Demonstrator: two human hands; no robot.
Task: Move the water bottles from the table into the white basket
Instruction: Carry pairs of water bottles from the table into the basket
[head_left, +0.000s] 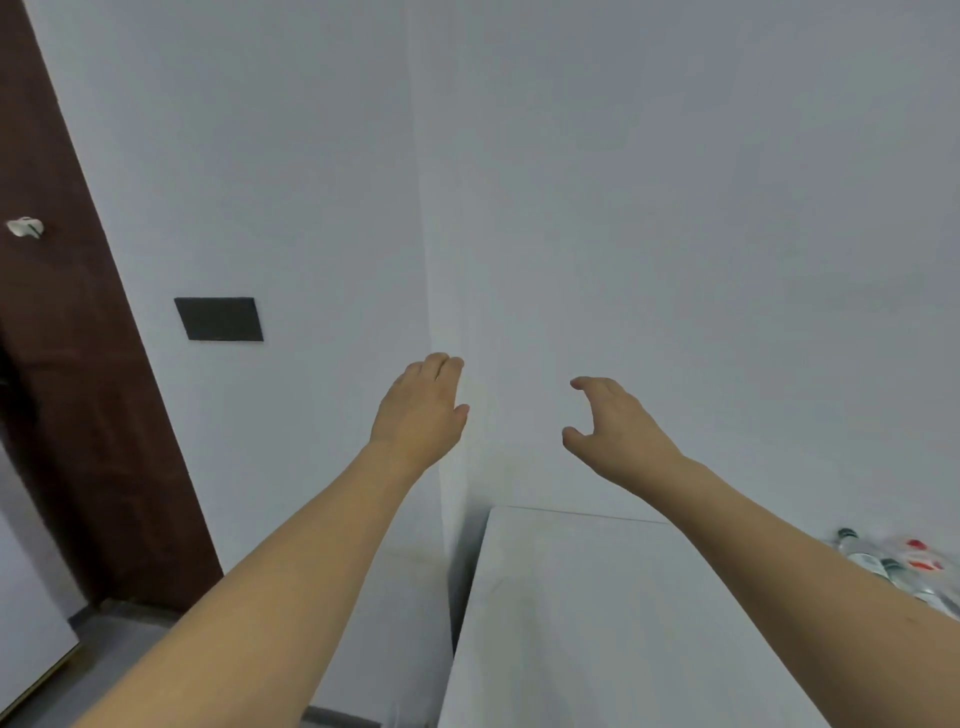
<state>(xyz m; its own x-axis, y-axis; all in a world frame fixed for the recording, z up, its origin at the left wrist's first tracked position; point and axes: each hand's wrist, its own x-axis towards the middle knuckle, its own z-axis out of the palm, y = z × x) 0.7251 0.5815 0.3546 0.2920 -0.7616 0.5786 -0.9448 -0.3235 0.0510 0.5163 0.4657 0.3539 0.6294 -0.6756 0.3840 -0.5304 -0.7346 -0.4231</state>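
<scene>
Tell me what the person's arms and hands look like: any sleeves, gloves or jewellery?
Both forearms are bare as far as the picture shows, with no sleeves in view. The left hand and right hand wear no gloves, and no watch, bracelet or ring is visible. No cables or markings show on either.

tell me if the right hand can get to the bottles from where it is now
Probably yes, though not straight away. The right hand is raised and empty in front of the wall, well away from the bottles lying at the table's right edge. Nothing visible lies between them; the forearm partly hides them.
</scene>
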